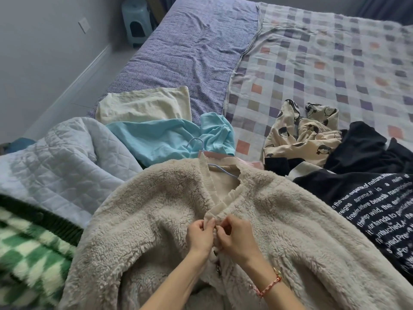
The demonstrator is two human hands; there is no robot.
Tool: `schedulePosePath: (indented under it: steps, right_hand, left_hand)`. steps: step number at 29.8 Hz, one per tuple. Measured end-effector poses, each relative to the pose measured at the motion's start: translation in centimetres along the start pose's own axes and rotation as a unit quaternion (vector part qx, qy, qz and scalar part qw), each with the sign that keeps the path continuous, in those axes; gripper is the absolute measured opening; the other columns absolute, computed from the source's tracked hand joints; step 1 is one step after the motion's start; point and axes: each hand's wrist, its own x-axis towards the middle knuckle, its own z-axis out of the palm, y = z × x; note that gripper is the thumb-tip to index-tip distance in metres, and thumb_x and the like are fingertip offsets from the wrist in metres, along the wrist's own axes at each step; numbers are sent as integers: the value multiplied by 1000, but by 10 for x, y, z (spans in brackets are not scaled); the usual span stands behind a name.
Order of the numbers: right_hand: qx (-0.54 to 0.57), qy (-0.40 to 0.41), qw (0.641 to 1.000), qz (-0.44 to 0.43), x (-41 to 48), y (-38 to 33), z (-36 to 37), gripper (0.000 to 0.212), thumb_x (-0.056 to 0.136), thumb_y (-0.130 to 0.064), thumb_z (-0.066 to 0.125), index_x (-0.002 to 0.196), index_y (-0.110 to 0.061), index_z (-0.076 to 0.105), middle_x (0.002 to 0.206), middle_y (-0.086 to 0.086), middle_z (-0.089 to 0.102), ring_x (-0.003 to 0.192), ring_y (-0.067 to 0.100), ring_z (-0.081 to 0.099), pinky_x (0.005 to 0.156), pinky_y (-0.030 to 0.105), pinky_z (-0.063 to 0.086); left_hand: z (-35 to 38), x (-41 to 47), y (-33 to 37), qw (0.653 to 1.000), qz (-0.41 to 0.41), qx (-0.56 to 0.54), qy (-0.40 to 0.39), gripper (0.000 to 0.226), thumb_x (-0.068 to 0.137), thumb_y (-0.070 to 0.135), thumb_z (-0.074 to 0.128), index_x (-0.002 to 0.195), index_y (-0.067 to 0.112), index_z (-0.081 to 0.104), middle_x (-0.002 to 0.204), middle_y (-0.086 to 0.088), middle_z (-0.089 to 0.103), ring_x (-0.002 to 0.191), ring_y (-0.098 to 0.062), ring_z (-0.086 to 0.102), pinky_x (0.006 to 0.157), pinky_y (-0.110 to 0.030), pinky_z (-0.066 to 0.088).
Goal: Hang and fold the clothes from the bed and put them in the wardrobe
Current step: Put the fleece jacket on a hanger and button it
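Note:
A cream fleece jacket [279, 220] lies spread on the bed in front of me, with a light blue hanger [220, 167] inside its neck opening, the hook poking out above the collar. My left hand [200, 236] pinches the left front edge of the jacket at the placket. My right hand [234, 237] pinches the right front edge just beside it, the two hands almost touching at a button. Around the jacket lie a light blue top [156, 139], a cream garment [143, 106], printed pyjamas [306, 135] and a black top with white lettering [368, 198].
A pale quilted blanket [60, 157] and a green checked fleece garment [29, 253] lie at the left. The bed has a purple patterned sheet [190, 52] and a checked cover [324, 63]. A plastic stool [136, 21] stands by the wall at the far left.

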Motion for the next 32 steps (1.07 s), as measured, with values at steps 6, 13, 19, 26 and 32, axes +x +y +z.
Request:
schedulePosePath:
  steps: [6, 13, 19, 26, 32]
  right_hand:
    - [486, -50, 836, 249, -2, -5, -16, 12, 86, 10, 55, 74, 7, 56, 47, 7, 51, 35, 10, 50, 35, 18, 44]
    - [502, -29, 800, 326, 0, 0, -18, 19, 92, -1, 52, 74, -1, 57, 52, 2, 50, 36, 6, 45, 33, 13, 35]
    - [5, 40, 998, 46, -43, 13, 3, 7, 84, -18, 60, 81, -15, 55, 77, -2, 55, 71, 17, 52, 65, 28, 41]
    - [-220, -6, 975, 13, -89, 32, 21, 59, 37, -16, 73, 87, -17, 42, 69, 1, 55, 57, 22, 57, 49, 32, 44]
    - [207, -19, 966, 152, -90, 42, -21, 29, 79, 12, 53, 85, -15, 45, 71, 0, 50, 59, 7, 46, 52, 14, 36]
  left_hand:
    - [-5, 4, -5, 991, -4, -87, -98, 18, 89, 12, 61, 72, 6, 57, 66, -13, 54, 66, -22, 47, 60, -34, 38]
    - [-24, -9, -3, 960, 158, 174, -150, 13, 83, 8, 60, 85, 21, 55, 80, 4, 60, 76, -10, 57, 71, -19, 46]
    - [-38, -45, -28, 840, 200, 499, -71, 34, 81, 29, 51, 114, 26, 46, 119, 7, 46, 117, -13, 41, 94, -29, 35]
    - [-39, -63, -33, 902, 34, 428, 35, 38, 74, 6, 55, 108, 20, 44, 117, -3, 42, 114, -23, 43, 95, -34, 38]
    - [-62, -76, -44, 877, 121, 464, 5, 52, 67, 2, 65, 107, 15, 34, 115, -9, 34, 109, -28, 43, 87, -36, 40]
